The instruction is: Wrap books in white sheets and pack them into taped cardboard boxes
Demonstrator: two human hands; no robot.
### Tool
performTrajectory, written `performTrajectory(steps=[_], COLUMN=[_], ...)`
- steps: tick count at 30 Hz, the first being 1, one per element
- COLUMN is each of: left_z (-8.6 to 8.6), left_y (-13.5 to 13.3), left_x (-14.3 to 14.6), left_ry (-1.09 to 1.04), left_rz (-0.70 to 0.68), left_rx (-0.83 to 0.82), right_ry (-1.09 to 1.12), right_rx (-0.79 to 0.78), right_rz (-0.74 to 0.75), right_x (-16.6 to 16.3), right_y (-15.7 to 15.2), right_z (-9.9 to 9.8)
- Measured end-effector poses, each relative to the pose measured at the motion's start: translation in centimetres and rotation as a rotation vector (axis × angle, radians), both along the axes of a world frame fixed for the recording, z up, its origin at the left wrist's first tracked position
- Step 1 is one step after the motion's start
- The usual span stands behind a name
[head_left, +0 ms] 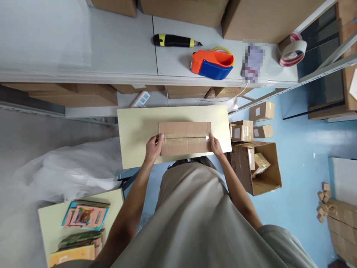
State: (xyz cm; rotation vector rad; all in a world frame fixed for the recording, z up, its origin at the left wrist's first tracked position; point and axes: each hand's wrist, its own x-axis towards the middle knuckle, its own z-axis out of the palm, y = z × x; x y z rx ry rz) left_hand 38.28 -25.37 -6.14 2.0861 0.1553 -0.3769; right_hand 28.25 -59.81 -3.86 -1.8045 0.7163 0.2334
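Note:
A long, flat cardboard box lies on the pale yellow table in front of me. Its top flaps meet along a middle seam, and shiny clear tape shows on them. At the box's left end, my left hand grips the edge with the thumb on top. My right hand holds the right end the same way, close to a small white patch on the seam. The fingers under the box are hidden on both sides.
On the shelf above are a utility knife, an orange and blue tape dispenser and tape rolls. An open carton with small boxes stands on the floor at right. Books lie on a lower-left table, near white plastic wrap.

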Motion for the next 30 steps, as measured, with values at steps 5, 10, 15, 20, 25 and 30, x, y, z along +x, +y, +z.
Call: performTrajectory(steps=[5, 10, 15, 20, 25, 30], left_z=[0.1, 0.3, 0.2, 0.1, 0.7, 0.3], left_y=[-0.1, -0.4, -0.2, 0.0, -0.7, -3.2], left_x=[-0.7, -1.4, -1.5, -1.7, -2.2, -3.2], left_ry=[0.053, 0.106, 0.121, 0.090, 0.046, 0.013], left_rz=[-0.046, -0.018, -0.019, -0.034, -0.102, -0.150], left_rx=[0.000, -0.025, -0.045, 0.001, -0.019, -0.113], right_ry=[0.010, 0.028, -0.008, -0.062, -0.105, -0.140], right_rx=[-0.211, -0.150, -0.027, -0.057, -0.158, -0.171], right_rz=[0.089, 0.042, 0.062, 0.087, 0.114, 0.107], right_x=[-0.1, -0.3, -1.2, -1.8, -2.3, -4.5], right_y=[0.9, 0.8, 0.7, 0.5, -1.2, -4.2], right_z=[-0.6, -0.9, -0.8, -0.5, 1.3, 3.1])
